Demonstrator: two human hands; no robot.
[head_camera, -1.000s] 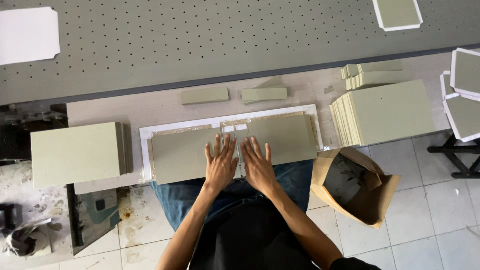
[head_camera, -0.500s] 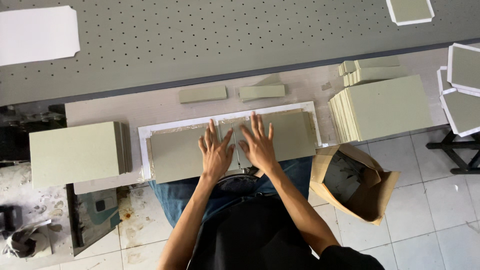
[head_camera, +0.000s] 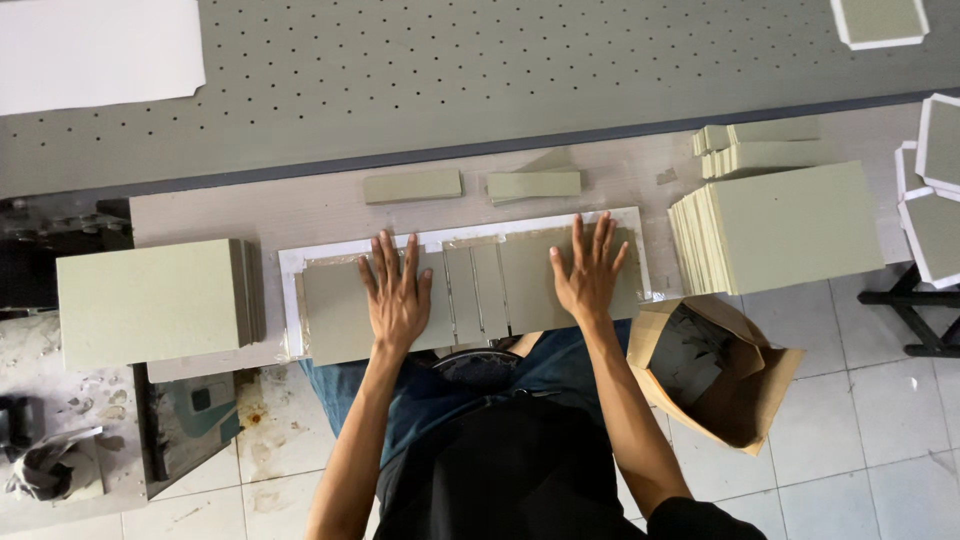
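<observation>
Greyboard panels (head_camera: 470, 290) lie flat on white cover sheet (head_camera: 292, 262) at near edge of tabletop (head_camera: 300, 205), in front of us. Half second ago our hands sat side by side at centre; now spread apart. Left hand (head_camera: 397, 292) presses left panel, right hand (head_camera: 588, 272) presses right panel. Each grip fully open, fingers splayed, palms flat, holding nothing. We judge smoothing moves outward from spine strips toward the ends. Board stack (head_camera: 790, 228) waits at right.

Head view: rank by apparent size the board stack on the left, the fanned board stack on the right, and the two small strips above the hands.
1. Fanned stack on the right
2. Left stack, somewhat smaller
3. The two strips, which look alike; not ranked against each other.
</observation>
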